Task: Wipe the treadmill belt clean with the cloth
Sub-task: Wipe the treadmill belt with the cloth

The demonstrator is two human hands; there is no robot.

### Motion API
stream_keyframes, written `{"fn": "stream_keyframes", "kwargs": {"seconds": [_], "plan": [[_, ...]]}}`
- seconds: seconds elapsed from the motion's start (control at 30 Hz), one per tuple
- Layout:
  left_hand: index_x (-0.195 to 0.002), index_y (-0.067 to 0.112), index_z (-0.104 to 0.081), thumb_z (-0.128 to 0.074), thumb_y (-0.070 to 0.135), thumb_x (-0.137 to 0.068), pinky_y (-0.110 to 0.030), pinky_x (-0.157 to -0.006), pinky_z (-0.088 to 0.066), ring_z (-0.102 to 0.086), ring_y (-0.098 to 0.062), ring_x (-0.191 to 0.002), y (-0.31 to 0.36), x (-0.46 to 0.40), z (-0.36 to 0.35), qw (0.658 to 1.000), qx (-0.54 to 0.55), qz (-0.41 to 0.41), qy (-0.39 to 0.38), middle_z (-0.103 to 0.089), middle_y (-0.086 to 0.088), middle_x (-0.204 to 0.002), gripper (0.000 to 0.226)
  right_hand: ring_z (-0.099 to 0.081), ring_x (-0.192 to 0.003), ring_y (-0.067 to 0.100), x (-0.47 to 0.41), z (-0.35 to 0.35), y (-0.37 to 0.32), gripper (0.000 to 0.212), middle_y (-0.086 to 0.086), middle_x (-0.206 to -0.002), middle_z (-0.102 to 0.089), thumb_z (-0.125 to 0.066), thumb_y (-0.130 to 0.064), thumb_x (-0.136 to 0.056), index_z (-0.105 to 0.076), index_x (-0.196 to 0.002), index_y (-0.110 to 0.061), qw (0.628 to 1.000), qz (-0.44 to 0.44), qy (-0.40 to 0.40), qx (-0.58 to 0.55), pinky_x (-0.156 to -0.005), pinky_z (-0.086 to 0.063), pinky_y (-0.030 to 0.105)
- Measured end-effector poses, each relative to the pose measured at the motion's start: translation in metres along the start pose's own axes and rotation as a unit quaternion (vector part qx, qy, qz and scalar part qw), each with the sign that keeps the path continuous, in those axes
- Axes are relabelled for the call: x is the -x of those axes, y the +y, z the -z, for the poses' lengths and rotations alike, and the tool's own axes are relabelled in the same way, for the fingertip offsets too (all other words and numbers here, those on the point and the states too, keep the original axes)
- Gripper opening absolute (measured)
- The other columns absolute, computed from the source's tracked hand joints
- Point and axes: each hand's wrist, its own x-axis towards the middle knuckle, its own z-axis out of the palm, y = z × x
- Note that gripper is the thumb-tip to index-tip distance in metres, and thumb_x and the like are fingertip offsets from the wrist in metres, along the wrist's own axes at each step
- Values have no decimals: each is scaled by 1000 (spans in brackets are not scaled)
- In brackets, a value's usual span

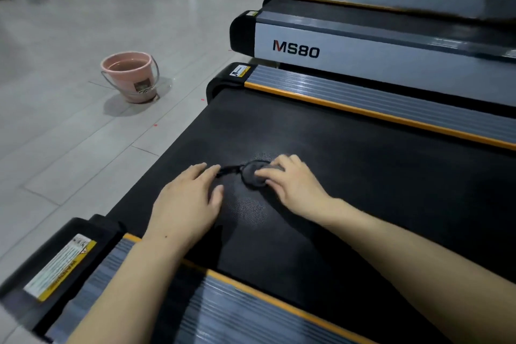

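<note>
Your right hand [293,181] presses the small dark cloth [252,174] onto the black treadmill belt [363,176], fingers curled over it. Your left hand [190,201] lies flat and relaxed just beside, fingertips touching the cloth's tail.

"MS80" stands on the neighbouring treadmill's side panel [363,61].

Cloth [253,174] partly hidden under right hand [290,183].

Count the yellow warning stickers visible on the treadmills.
3. One warning sticker lies near the left forearm, one at the belt's far corner, one on the MS80 treadmill. Farther machines may hide more.
</note>
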Motion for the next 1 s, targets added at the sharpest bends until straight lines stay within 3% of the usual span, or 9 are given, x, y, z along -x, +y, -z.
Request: {"fn": "stream_keyframes", "kwargs": {"seconds": [0.13, 0.2, 0.4, 0.5, 0.6, 0.7, 0.77, 0.9, 1.0], "plan": [[-148, 35, -41, -39, 43, -101, -37, -105, -41, -37, -14, -142, -10, -7, 0, 999, -10, 20, -31, -35, 9, -158, 48, -48, -97, 32, -60, -11, 51, 25, 3, -107, -54, -57, -27, -96, -69, -116, -38, 978, -202, 46, 27, -88, -49, 48], [-148, 35, -41, -40, 42, -101, -37, -106, -40, -34, -16, -144, -18, -6, 3, 999, -19, 27, -43, -35, 8, -158, 48, -46, -98, 32, -61, -15, 41, 25, 4, -108, -52, -56, -25, -97, -69, -116, -36, 973, -227, 37, 34, -89, -47, 49], [-148, 33, -41, -40, 42, -101, -39, -114, -35, -27, -17, -148, -37, -9, -1, 998, -13, 43, -46, -34, 7, -159, 49, -47, -89, 25, -6, -15, -32, 29, -2, -111, -57, -53, -31, -97, -65, -123, -36, 999, 16, -16, -49, -81, -43, 36], [-148, 34, -41, -39, 43, -100, -42, -117, -31, -24, -16, -150, -39, -16, -4, 999, -35, 10, -37, -34, 9, -159, 49, -49, -89, 27, -31, -25, -4, 28, -1, -111, -58, -53, -32, -98, -65, -123, -35, 999, 33, -3, -16, -83, -46, 38], [-146, 34, -45, -40, 41, -100, -41, -117, -32, -26, -14, -149, -44, -18, -1, 999, -25, 8, -27, -36, 12, -158, 47, -51, -92, 34, -88, -36, 34, 26, 3, -106, -57, -58, -29, -95, -69, -117, -37, 991, -119, 63, 15, -84, -51, 48], [-146, 35, -44, -42, 41, -100, -38, -117, -31, -25, -14, -150, -55, -17, -4, 999, -31, 18, -35, -34, 11, -159, 47, -47, -97, 33, -109, -45, 26, 24, 3, -107, -53, -57, -27, -96, -70, -115, -36, 974, -220, 49, 29, -88, -47, 50], [-147, 35, -43, -41, 41, -99, -38, -117, -31, -25, -15, -150, -62, -20, -5, 998, -22, 30, -41, -33, 9, -160, 48, -46, -93, 31, -97, -44, -1, 25, 2, -106, -53, -60, -25, -94, -70, -114, -37, 981, -184, 58, 19, -85, -47, 46], [-145, 36, -43, -39, 43, -99, -38, -115, -33, -24, -15, -150, -64, -34, -10, 998, -15, 29, -62, -31, 10, -160, 46, -43, -89, 24, -57, -46, -52, 28, -1, -108, -55, -55, -29, -96, -66, -121, -37, 999, 9, -4, -40, -79, -41, 34], [-143, 36, -45, -38, 44, -100, -36, -114, -32, -23, -11, -150, -62, -39, -12, 997, 7, 35, -73, -32, 14, -159, 45, -46, -89, 24, -80, -49, -21, 27, -2, -109, -56, -55, -31, -97, -65, -121, -37, 1000, 17, 4, -14, -81, -46, 37]]}}
